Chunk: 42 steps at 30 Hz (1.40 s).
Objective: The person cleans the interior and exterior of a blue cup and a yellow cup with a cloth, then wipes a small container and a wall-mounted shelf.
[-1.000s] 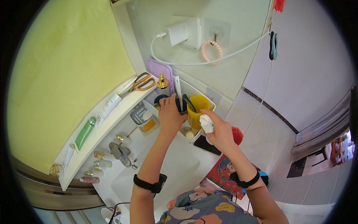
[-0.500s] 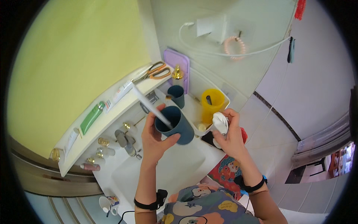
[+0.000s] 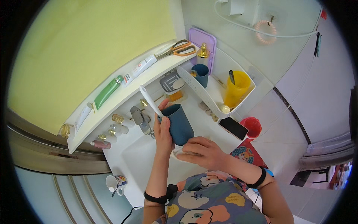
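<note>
Over the sink, my left hand [image 3: 163, 136] is wrapped round a dark blue cup [image 3: 181, 127], which is tilted. A long white handle [image 3: 150, 100] sticks up at the cup's mouth; its lower end is hidden. My right hand [image 3: 203, 152] is closed on a crumpled white cloth [image 3: 178, 154] beneath the cup, with its fingers at the cup's base. Most of the cloth lies behind those fingers.
A white basin [image 3: 136, 158] with a grey faucet [image 3: 141, 119] lies below. Behind stands a white basket [image 3: 201, 95] with a yellow cup [image 3: 236, 89] and a smaller blue cup [image 3: 201, 75]. A phone [image 3: 234, 128] rests on the counter's right corner. Tubes and scissors [image 3: 181, 48] occupy the shelf.
My right hand has brought the cloth left and down, from beside the basket to the cup's base. The cup has turned more upright. The view has shifted.
</note>
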{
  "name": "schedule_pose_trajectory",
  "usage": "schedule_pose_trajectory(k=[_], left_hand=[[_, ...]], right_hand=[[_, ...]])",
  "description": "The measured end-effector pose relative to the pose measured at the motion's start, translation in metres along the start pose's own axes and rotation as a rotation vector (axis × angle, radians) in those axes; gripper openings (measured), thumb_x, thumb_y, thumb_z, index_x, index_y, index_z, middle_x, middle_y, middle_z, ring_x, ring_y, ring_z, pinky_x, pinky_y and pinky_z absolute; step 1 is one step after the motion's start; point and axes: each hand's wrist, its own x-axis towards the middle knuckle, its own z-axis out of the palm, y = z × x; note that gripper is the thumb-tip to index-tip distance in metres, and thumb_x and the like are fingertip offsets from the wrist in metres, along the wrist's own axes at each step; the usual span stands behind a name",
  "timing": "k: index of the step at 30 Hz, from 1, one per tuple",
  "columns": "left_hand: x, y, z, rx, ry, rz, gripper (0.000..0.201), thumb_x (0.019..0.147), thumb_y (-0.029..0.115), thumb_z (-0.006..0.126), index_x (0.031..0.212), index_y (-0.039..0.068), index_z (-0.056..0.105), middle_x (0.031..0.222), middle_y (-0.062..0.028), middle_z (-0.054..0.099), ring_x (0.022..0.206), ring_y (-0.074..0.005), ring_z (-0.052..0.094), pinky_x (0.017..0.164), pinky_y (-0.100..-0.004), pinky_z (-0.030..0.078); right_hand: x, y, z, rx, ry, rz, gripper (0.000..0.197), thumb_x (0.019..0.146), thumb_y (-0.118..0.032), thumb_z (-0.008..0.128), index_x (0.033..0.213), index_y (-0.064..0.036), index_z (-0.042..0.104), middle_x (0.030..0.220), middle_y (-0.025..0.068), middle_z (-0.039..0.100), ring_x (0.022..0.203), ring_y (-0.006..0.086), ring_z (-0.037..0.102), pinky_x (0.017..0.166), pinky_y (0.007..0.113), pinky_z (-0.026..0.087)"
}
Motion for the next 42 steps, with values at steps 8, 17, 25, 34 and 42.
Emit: schedule_pose_trajectory(k=[8, 17, 25, 34, 42], left_hand=[[-0.007, 0.001, -0.010, 0.127, -0.031, 0.076, 0.086, 0.085, 0.060, 0.055, 0.142, 0.001, 0.032, 0.118, -0.0113, 0.053, 0.100, -0.0216, 0.059, 0.081, -0.0307, 0.052], [-0.014, 0.009, 0.007, -0.102, 0.038, 0.020, 0.096, 0.078, 0.060, 0.067, 0.141, -0.002, 0.030, 0.117, -0.0180, 0.056, 0.103, -0.0245, 0.060, 0.085, -0.0352, 0.052], [-0.029, -0.001, 0.014, -0.127, -0.053, -0.018, 0.110, 0.070, 0.068, 0.068, 0.143, -0.002, 0.025, 0.123, -0.0185, 0.053, 0.106, -0.0231, 0.059, 0.092, -0.0353, 0.048], [-0.035, -0.016, 0.004, 0.114, -0.137, 0.088, 0.109, 0.074, 0.076, 0.056, 0.145, 0.000, 0.022, 0.133, -0.0165, 0.049, 0.117, -0.0236, 0.053, 0.099, -0.0362, 0.044], [-0.055, -0.010, 0.012, 0.084, 0.033, 0.025, 0.060, 0.099, 0.046, 0.037, 0.134, -0.003, 0.040, 0.120, -0.0143, 0.056, 0.109, -0.0198, 0.056, 0.093, -0.0319, 0.045]], right_hand=[[0.008, 0.012, 0.011, 0.064, 0.127, 0.039, 0.039, 0.069, 0.001, 0.066, 0.103, -0.0171, 0.071, 0.096, 0.0026, 0.056, 0.092, 0.0201, 0.056, 0.073, 0.029, 0.047], [0.014, -0.003, 0.017, 0.190, 0.292, 0.301, 0.039, 0.063, 0.007, 0.068, 0.094, -0.0167, 0.072, 0.097, 0.0022, 0.053, 0.090, 0.0221, 0.052, 0.077, 0.031, 0.043], [0.021, 0.000, 0.015, 0.742, 0.475, 0.668, 0.026, 0.077, 0.007, 0.062, 0.098, -0.0072, 0.068, 0.102, 0.0065, 0.049, 0.097, 0.0162, 0.052, 0.083, 0.026, 0.044], [0.008, 0.008, 0.011, 0.990, 0.527, 0.945, 0.016, 0.093, -0.012, 0.058, 0.105, -0.0032, 0.062, 0.109, 0.0058, 0.053, 0.095, 0.0098, 0.055, 0.084, 0.024, 0.044], [0.000, -0.005, 0.022, 0.343, 0.449, 0.470, 0.028, 0.077, 0.008, 0.058, 0.101, -0.0047, 0.064, 0.104, 0.0079, 0.051, 0.095, 0.0198, 0.055, 0.085, 0.028, 0.045]])
